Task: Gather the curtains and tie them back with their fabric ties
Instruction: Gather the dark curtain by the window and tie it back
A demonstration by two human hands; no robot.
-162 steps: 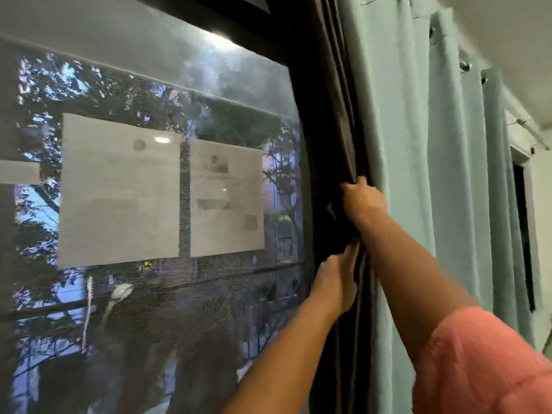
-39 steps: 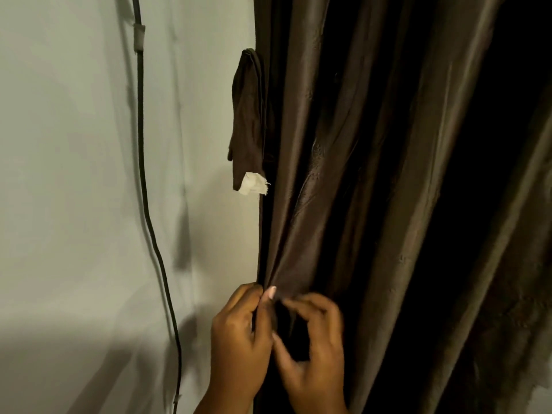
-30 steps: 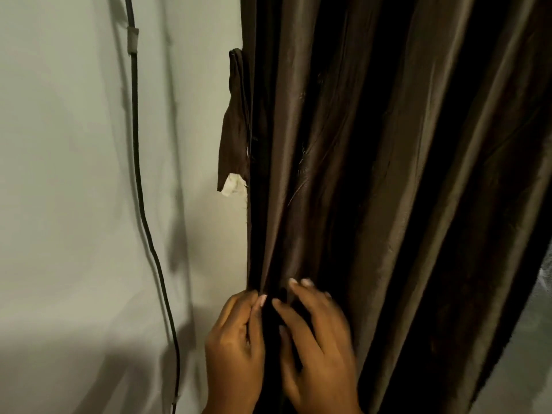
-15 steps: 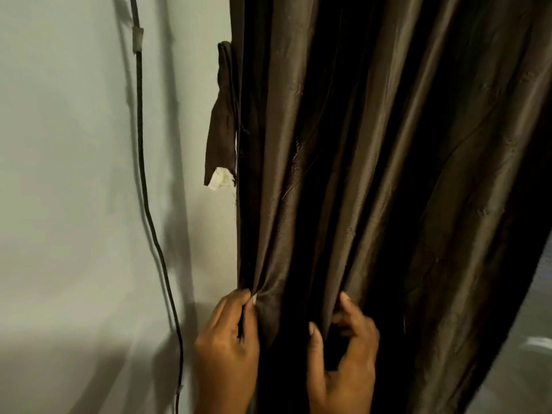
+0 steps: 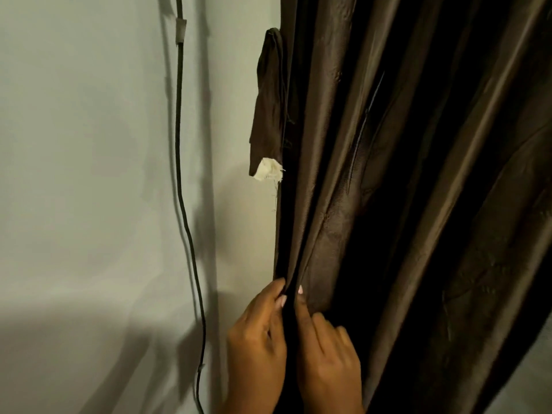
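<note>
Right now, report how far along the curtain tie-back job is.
Done: the brown curtain is bunched into folds beside the wall. In hand: the left hand and right hand pinch its edge folds together. Left: the fabric tie hangs loose above the hands, not yet wrapped around the curtain.

Plain dark brown curtain (image 5: pixel 418 174), pale grey-green wall (image 5: pixel 89 174), black cable (image 5: pixel 180 144).

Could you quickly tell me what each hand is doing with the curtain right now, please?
Left hand: closed, pinching a fold of the brown curtain.
Right hand: closed, gripping the neighbouring curtain fold.
</note>
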